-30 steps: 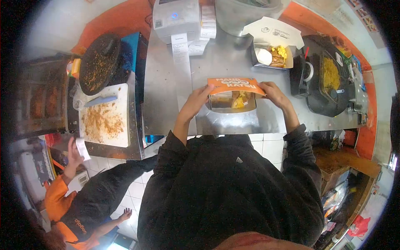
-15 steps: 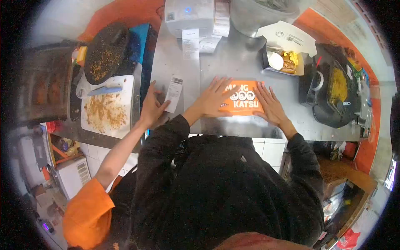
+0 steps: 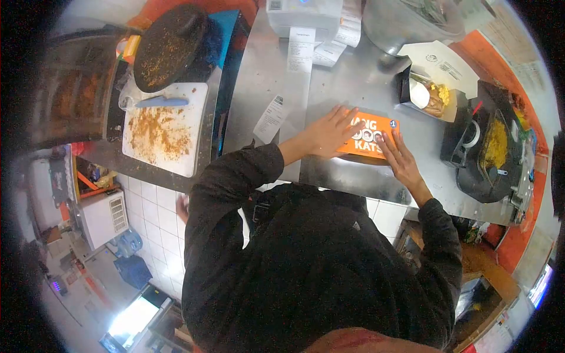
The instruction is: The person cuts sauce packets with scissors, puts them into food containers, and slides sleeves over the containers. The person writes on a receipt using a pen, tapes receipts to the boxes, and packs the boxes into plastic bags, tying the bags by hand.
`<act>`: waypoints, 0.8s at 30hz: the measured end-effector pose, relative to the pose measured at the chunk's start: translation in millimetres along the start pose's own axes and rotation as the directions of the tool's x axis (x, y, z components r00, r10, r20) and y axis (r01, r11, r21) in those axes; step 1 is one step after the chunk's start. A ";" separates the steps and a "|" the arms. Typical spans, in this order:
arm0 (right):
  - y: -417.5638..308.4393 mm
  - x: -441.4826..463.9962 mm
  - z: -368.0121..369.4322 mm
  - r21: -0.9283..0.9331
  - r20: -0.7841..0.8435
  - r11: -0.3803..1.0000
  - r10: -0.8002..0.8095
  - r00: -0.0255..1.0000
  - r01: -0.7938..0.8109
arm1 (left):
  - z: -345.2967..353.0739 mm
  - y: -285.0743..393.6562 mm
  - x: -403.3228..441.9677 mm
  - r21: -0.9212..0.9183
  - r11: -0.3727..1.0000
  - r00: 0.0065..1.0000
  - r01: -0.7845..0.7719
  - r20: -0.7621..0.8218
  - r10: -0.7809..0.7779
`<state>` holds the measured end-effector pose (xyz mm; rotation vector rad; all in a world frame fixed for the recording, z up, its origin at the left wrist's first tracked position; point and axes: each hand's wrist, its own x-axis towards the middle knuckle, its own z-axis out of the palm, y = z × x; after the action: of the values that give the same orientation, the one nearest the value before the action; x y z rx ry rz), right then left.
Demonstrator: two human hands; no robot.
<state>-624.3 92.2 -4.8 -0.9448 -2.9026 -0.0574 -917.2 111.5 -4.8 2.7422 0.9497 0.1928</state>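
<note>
A closed orange takeaway box (image 3: 372, 130) with white lettering lies on the steel counter in front of me. My left hand (image 3: 329, 132) rests on its left side, fingers stretched out over the lid. From the right, my right hand (image 3: 406, 165) touches the lid and near right corner with straight fingers, the thumb partly hidden. Left of the box, a printed receipt (image 3: 271, 120) lies by itself on the counter. An open box of food (image 3: 432, 97), with rice, yellow egg and brown pieces, stands beyond my right hand.
A label printer (image 3: 306, 17) with paper hanging out stands at the back. To the left are a crumb-covered cutting board (image 3: 197, 135) with a blue-handled knife (image 3: 162, 102) and a dark pan (image 3: 170, 50). A black tray (image 3: 471, 176) with yellow food occupies the right side.
The co-worker's arm in an orange sleeve has left the receipt and drawn back from the counter. My view has turned slightly. Both my hands remain on the takeaway box.
</note>
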 end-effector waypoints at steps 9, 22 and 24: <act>-21.9 -8.4 12.4 0.180 0.037 0.957 0.225 0.974 -0.228 | -9.8 2.0 -18.4 -0.337 0.912 0.935 0.234 -0.179 -0.306; 48.3 -79.0 -28.3 0.445 -0.544 0.730 0.681 0.491 -0.519 | 11.6 -48.9 -110.3 -0.374 0.314 0.314 0.873 -0.063 -0.947; 93.3 -100.5 -55.2 0.594 -0.400 0.419 0.894 0.201 -0.687 | -16.9 -23.4 -81.4 0.032 0.335 0.296 0.942 -0.551 -0.780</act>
<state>-484.5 105.3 41.3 -1.7844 -1.3701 0.0849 -998.0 81.6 1.5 1.9094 2.7325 0.4827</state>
